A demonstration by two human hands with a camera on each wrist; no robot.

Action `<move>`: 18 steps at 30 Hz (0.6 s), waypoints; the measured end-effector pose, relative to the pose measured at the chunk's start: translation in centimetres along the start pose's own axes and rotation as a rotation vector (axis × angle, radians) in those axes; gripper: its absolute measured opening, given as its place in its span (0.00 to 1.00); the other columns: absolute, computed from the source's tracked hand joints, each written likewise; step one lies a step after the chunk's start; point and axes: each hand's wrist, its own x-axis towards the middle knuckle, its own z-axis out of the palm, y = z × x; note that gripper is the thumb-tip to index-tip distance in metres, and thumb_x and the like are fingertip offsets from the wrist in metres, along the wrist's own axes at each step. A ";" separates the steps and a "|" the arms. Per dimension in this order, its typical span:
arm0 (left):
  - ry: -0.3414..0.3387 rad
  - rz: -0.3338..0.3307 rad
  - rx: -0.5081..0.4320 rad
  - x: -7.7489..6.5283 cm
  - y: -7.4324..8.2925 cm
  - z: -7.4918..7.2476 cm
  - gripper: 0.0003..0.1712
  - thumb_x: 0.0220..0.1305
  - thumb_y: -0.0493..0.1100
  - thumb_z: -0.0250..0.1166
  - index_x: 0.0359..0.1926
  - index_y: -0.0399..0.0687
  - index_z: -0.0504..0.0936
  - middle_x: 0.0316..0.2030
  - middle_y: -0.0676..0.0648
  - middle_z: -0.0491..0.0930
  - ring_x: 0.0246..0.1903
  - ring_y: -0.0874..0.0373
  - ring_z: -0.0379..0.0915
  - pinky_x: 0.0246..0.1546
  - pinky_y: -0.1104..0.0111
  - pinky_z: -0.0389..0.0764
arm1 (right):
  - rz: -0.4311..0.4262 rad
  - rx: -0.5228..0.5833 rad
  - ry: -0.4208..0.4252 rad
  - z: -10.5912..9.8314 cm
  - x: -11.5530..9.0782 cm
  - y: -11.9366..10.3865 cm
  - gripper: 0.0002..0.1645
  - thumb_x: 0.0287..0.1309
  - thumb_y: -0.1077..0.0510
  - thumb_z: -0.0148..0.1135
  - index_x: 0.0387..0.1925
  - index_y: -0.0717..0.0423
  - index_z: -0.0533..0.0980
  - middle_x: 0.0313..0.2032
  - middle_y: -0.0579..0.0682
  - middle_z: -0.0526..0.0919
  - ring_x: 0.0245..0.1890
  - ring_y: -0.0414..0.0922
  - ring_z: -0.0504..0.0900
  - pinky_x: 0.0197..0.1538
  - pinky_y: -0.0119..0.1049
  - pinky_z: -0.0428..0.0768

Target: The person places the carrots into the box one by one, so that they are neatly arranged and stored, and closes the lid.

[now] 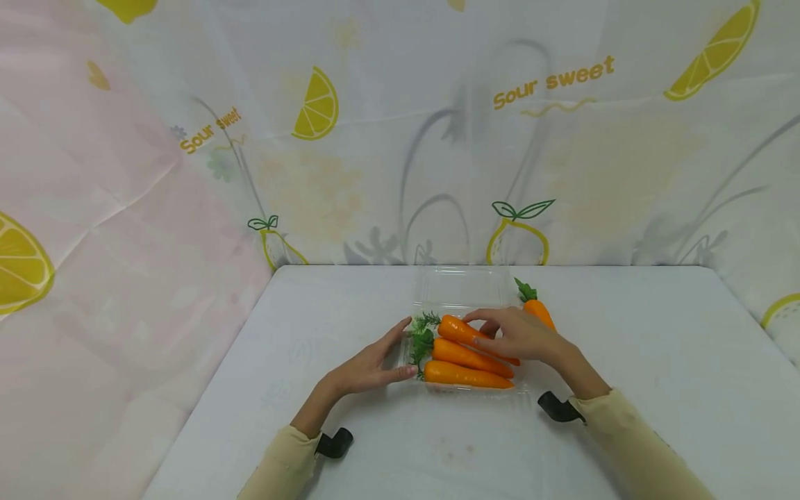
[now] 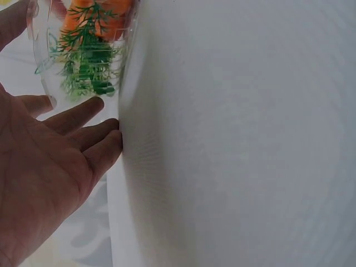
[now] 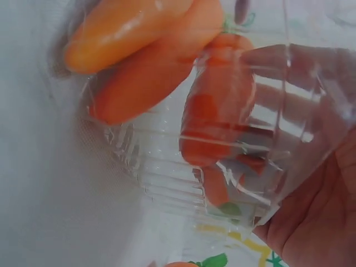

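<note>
An open clear plastic box (image 1: 431,387) holds three orange carrots with green leafy tops pointing left. My right hand (image 1: 521,335) reaches over the box's right side and pinches the back carrot (image 1: 456,328) between thumb and fingers. Seen through the clear wall in the right wrist view, those fingers lie along the carrot (image 3: 219,100). My left hand (image 1: 369,364) is spread at the box's left end, thumb near the front corner and fingers near the back one. The left wrist view shows its fingers (image 2: 78,115) extended close to the box wall, beside the green tops (image 2: 89,61).
Another carrot (image 1: 539,312) lies on the white table (image 1: 644,333) just behind the right hand. The box's clear lid (image 1: 462,286) is folded back towards the patterned curtain (image 1: 387,173). Black wrist-camera mounts (image 1: 558,407) stick out from both sleeves.
</note>
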 end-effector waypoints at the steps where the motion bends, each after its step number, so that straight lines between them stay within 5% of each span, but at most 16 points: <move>1: 0.000 -0.003 0.000 0.0 0.0 0.0 0.53 0.63 0.66 0.62 0.79 0.64 0.42 0.74 0.44 0.56 0.72 0.48 0.52 0.68 0.45 0.56 | 0.009 -0.015 -0.004 0.1 0.0 -0.1 0.22 0.64 0.56 0.62 0.59 0.51 0.75 0.38 0.46 0.86 0.25 0.36 0.79 0.30 0.32 0.79; 10: 0.002 0.001 0.002 0.1 0.0 0.0 0.54 0.63 0.67 0.61 0.79 0.62 0.42 0.74 0.44 0.56 0.72 0.47 0.51 0.68 0.44 0.56 | 0.047 -0.094 -0.017 0.7 0.2 -0.3 0.22 0.66 0.54 0.62 0.60 0.50 0.74 0.34 0.44 0.85 0.14 0.34 0.71 0.25 0.31 0.76; 18: -0.002 -0.011 -0.007 0.0 -0.1 0.0 0.54 0.63 0.68 0.61 0.79 0.61 0.42 0.74 0.44 0.54 0.72 0.48 0.50 0.68 0.44 0.55 | 0.060 -0.155 -0.020 1.1 0.4 -0.2 0.21 0.66 0.53 0.62 0.59 0.51 0.76 0.35 0.44 0.85 0.21 0.34 0.73 0.30 0.30 0.77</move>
